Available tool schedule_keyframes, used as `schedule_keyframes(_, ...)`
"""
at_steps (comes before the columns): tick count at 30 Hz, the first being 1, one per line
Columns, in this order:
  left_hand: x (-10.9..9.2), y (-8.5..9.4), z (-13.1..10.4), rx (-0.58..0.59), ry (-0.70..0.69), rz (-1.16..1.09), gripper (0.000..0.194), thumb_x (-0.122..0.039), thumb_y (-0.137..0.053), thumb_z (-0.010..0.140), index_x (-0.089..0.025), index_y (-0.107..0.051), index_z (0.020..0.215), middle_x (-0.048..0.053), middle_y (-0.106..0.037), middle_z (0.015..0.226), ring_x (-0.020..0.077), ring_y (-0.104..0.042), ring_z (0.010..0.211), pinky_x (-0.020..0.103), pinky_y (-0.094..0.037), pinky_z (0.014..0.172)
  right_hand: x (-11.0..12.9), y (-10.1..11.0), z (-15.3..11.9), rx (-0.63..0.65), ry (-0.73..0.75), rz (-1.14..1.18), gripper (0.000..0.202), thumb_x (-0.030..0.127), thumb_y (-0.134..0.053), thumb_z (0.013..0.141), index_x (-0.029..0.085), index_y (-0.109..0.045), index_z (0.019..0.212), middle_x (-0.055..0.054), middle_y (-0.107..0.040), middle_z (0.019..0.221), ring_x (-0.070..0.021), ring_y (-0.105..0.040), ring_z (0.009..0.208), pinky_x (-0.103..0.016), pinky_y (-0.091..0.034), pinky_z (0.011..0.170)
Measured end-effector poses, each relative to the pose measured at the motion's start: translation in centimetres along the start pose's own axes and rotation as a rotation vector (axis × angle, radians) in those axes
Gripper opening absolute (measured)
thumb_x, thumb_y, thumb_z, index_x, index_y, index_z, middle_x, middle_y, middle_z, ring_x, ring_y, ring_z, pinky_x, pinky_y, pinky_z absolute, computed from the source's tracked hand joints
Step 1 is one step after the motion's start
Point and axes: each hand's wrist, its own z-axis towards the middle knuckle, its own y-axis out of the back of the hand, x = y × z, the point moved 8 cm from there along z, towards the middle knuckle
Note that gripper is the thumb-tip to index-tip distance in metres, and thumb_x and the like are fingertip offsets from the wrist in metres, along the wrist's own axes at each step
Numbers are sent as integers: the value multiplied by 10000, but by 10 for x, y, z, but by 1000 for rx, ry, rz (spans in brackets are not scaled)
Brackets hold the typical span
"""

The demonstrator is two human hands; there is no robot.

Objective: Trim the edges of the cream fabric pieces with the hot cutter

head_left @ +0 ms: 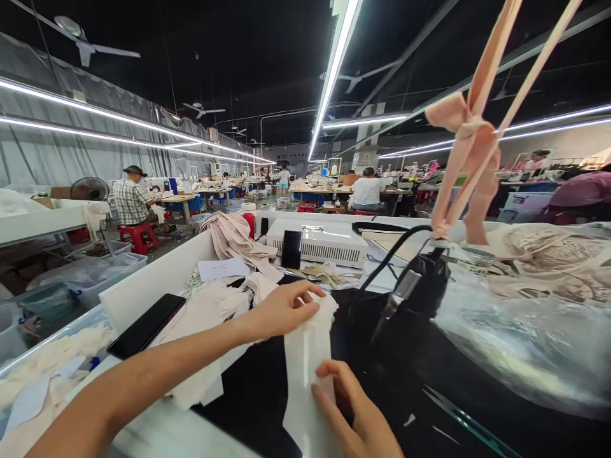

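Observation:
A long strip of glossy white material (305,375) lies on the black work surface (252,401), running from the front edge towards the middle. My left hand (286,308) reaches across from the left, its fingers bent and pinching the cream fabric (327,312) at the strip's far end. Close to the strip's right side, my right hand (356,407) has its thumb and forefinger apart, the fingertips at the strip's edge. To the left of the strip lie flat pieces of cream fabric (205,337).
A black phone (146,324) lies at the left, another phone (291,249) leans on a white vented box (319,242). Green scissors or tweezers (470,423) lie at front right, near a clear plastic bag (520,337). Pink straps (470,137) hang above. People sit further back.

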Motion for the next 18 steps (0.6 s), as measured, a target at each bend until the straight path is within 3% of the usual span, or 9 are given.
schedule_keyframes(5, 45, 49, 8, -134, 147, -16, 334, -261, -568, 976, -164, -746, 1241, -6, -664, 869, 128, -554, 693, 223, -446, 655, -4, -11, 52, -83, 22, 32, 340, 561, -611, 889, 260, -757, 947, 19, -672, 708, -206, -616, 643, -313, -508, 627)
schedule_keyframes(10, 73, 83, 18, -239, 212, 28, 286, -236, -583, 1012, -175, -761, 1228, 4, -704, 885, 162, -628, 787, 266, -510, 748, -21, -7, 112, -262, -19, 71, 373, 552, -564, 1002, 227, -737, 1062, -1, -703, 767, -199, -640, 642, -316, -531, 594)
schedule_keyframes(13, 85, 87, 31, -268, 221, 66, 223, -298, -651, 1064, -162, -731, 1223, 27, -724, 980, 182, -683, 848, 329, -577, 808, -29, 6, 140, -358, -41, 68, 334, 491, -659, 1064, 177, -708, 1164, -29, -738, 967, -170, -699, 755, -327, -606, 699)
schedule_keyframes(18, 102, 72, 49, -251, 206, 136, 281, -404, -698, 1084, -151, -712, 1205, 68, -736, 1139, 216, -732, 981, 414, -636, 903, -40, 34, 168, -436, -67, -31, 313, 416, -708, 1066, 170, -695, 1259, -68, -740, 1162, -206, -743, 939, -391, -657, 825)
